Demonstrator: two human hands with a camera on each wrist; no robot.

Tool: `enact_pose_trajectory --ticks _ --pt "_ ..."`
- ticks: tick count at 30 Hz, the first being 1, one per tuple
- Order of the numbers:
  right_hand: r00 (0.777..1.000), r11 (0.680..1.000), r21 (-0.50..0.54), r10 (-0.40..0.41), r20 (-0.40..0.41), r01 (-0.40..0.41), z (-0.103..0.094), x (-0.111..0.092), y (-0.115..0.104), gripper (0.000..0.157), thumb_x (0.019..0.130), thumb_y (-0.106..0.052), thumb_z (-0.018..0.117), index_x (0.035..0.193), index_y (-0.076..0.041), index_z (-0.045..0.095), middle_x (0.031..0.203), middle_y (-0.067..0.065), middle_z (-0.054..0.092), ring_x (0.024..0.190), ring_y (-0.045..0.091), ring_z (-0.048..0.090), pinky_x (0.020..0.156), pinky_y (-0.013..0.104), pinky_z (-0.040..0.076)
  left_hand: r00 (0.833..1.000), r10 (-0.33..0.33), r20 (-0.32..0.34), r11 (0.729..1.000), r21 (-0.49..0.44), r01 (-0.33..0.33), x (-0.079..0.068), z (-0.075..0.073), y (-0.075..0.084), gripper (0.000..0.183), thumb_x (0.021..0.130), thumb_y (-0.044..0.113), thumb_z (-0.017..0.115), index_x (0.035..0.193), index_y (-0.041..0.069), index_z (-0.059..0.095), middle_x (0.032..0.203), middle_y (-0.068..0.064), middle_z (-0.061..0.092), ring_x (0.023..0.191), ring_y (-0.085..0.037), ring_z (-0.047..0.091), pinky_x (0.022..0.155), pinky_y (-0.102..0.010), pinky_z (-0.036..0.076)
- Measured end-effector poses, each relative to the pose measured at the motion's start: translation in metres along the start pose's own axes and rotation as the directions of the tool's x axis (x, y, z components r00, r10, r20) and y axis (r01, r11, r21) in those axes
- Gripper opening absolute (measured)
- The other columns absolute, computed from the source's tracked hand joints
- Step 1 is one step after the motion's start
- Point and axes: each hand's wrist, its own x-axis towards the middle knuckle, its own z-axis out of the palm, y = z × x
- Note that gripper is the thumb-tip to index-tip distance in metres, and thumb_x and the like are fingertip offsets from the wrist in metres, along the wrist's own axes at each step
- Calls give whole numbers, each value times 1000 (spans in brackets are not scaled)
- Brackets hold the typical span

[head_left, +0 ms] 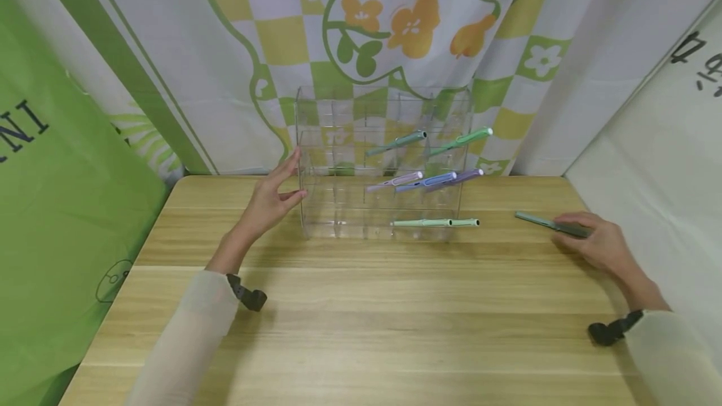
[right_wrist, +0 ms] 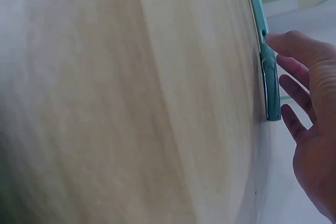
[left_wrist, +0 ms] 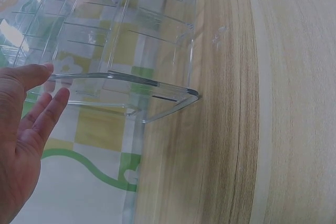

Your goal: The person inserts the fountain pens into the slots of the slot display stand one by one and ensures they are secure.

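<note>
A clear acrylic rack (head_left: 350,208) with rows of compartments stands upright at the back of the table. My left hand (head_left: 273,199) holds its left side panel, thumb at the front edge and fingers outside; the left wrist view shows this hand (left_wrist: 26,124) at the panel edge. To the right of the rack, my right hand (head_left: 598,243) pinches a dark teal capped pen (head_left: 536,220) low over the table. The right wrist view shows the thumb against this pen (right_wrist: 270,85), with the other fingers beside it. Whether the pen touches the table, I cannot tell.
In the rack sit a grey-green pen (head_left: 397,143), a green pen (head_left: 462,141), a pink pen (head_left: 397,180), a blue pen (head_left: 429,181), a purple pen (head_left: 465,176) and a pale green pen (head_left: 423,223). A patterned curtain (head_left: 282,42) hangs behind the wooden table (head_left: 361,331).
</note>
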Motion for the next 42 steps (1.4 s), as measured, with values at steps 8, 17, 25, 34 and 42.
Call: enact_pose_trajectory --ticks 8,17,25,34,42 --pt "997 998 8 59 42 -60 -4 -2 10 31 85 -15 92 111 -3 80 109 -45 57 103 -26 46 87 -6 29 1000 -12 -4 1000 -2 12 0 -1 0 85 90 -16 75 163 3 35 172 -13 28 140 -49 52 95 -40 65" --pt "996 998 5 70 46 -70 -4 -5 13 29 87 -14 90 112 -3 80 108 -40 60 102 -25 45 85 -5 30 1000 -21 6 1000 8 21 -1 0 1 86 91 -14 75 164 4 33 173 -12 26 142 -47 50 96 -40 65" --pt "997 997 32 67 39 -68 -1 -6 14 27 85 -5 89 110 0 80 107 -41 60 102 -25 47 89 -7 30 1000 -22 8 1000 13 22 -1 0 0 84 91 -15 75 163 1 33 173 -13 26 142 -48 50 96 -40 64" --pt "996 998 17 59 63 -60 -1 -8 11 29 85 -2 88 112 2 79 106 -37 62 99 -24 48 86 -7 33 1000 -15 0 1000 17 15 -1 0 0 84 91 -14 75 163 1 34 172 -13 27 143 -48 49 96 -42 65" --pt "997 998 34 48 53 -50 0 -9 7 29 83 5 87 110 6 78 99 -23 71 86 -14 58 79 -2 43 1000 -16 2 1000 18 16 -1 0 0 84 91 -14 75 163 3 34 172 -12 27 142 -48 51 95 -43 65"
